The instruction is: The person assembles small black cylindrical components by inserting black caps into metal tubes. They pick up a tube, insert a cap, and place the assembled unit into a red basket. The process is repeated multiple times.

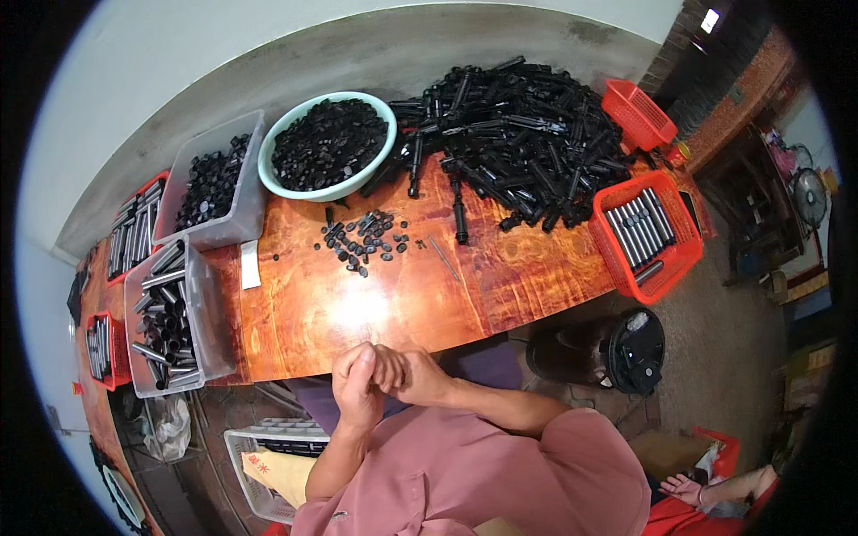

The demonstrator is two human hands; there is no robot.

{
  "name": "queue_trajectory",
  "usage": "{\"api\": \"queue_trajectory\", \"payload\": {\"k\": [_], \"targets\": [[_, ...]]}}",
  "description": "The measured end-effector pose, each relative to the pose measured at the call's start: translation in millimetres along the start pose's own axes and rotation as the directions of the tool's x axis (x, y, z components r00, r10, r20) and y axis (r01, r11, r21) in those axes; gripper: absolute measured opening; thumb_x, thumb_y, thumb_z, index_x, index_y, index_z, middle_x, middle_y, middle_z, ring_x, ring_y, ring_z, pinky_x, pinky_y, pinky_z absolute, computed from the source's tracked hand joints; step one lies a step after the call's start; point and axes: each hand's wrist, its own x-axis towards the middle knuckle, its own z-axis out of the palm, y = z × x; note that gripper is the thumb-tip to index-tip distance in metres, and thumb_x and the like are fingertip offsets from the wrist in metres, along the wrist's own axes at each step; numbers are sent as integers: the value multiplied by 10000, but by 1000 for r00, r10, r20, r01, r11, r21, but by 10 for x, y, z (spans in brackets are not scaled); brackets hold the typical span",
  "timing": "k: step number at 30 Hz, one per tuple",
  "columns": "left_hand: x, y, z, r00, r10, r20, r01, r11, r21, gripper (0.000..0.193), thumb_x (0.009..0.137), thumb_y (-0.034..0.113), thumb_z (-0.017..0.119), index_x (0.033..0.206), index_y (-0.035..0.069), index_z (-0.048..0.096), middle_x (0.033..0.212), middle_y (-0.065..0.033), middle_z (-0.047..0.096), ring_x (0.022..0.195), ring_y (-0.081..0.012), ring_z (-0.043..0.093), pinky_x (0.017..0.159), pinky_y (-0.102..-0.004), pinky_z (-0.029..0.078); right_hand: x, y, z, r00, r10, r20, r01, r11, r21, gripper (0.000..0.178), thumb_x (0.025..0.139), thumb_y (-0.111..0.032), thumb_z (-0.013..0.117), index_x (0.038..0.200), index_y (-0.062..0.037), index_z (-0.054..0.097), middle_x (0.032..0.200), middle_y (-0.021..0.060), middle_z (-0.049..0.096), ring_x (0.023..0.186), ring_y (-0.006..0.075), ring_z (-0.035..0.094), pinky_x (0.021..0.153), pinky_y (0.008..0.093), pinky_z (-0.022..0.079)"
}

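My left hand [356, 386] and my right hand [418, 379] are pressed together just in front of the table's near edge. Both are closed, fingers curled and the left thumb on top. Whether anything lies between them is hidden. Beyond them on the wooden table [295, 313], a loose scatter of small black caps [362, 239] lies beside a thin metal rod [444, 257]. Farther back, a large heap of black flashlight-like tubes [536, 134] fills the table by the wall.
A pale green basin [262, 170] holds small black parts. Clear plastic bins [214, 234] and red baskets [116, 364] with metal tubes stand at left. Another red basket [657, 284] of tubes is at right. A black bin [572, 350] stands below; another person's hand [684, 489] shows lower right.
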Motion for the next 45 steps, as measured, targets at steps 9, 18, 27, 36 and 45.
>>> {"api": "queue_trajectory", "payload": {"k": [9,18,27,36,45], "targets": [[-157,99,-81,958,-195,209,198,980,10,495,1063,243,479,613,57,391,590,-44,421,517,-136,382,505,-311,315,-200,-102,-156,912,108,395,-224,939,260,198,756,-124,800,834,24,693,732,160,701,717,183,692,660,364,524],[-148,175,-3,952,-211,222,196,977,88,487,1012,332,519,612,86,392,544,-74,438,530,-194,408,538,-344,367,-235,-12,-79,877,-10,480,-281,800,530,186,799,-97,787,886,2,655,796,23,626,797,114,575,724,318,476],[-12,-5,-7,971,-88,225,68,993,93,487,962,446,499,744,14,542,625,-140,575,630,-275,583,961,-413,434,-75,-45,-131,963,33,267,-101,964,245,314,790,-173,774,1043,-18,671,1046,145,699,1030,270,668,913,390,517],[-149,-22,-130,949,-197,245,236,961,-144,498,1019,449,435,689,78,468,508,-110,430,464,-239,439,665,-371,458,-288,206,160,850,159,502,-441,735,515,193,775,-66,745,883,-65,586,771,13,545,807,163,575,720,334,462],[267,-421,-533,969,-241,56,245,905,-348,441,1073,465,446,1231,60,521,919,-113,617,839,-271,620,753,-388,529,125,-98,-138,642,33,766,-764,120,634,407,1004,-454,615,922,-56,598,705,40,564,586,125,560,520,270,457]]}}
